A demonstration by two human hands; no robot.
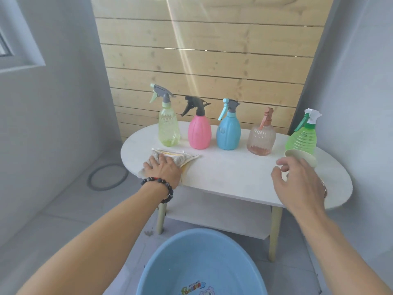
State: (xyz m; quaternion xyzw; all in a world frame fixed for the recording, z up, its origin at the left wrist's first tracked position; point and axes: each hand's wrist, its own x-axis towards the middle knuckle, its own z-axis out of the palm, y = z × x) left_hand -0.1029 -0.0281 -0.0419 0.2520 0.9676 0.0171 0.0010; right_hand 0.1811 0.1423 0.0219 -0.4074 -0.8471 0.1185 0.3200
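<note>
Now the left hand [163,169] lies flat on the cloth [184,158] at the table's [229,173] left end — the right hand [297,184] hangs with loose fingers just beside the cream cup [302,156], holding nothing.

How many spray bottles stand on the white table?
5, in a row along the back of the table, left to right: yellow-green bottle, pink bottle, blue bottle, clear rose bottle, bright green bottle at the right behind a cup. None looks hidden.
</note>
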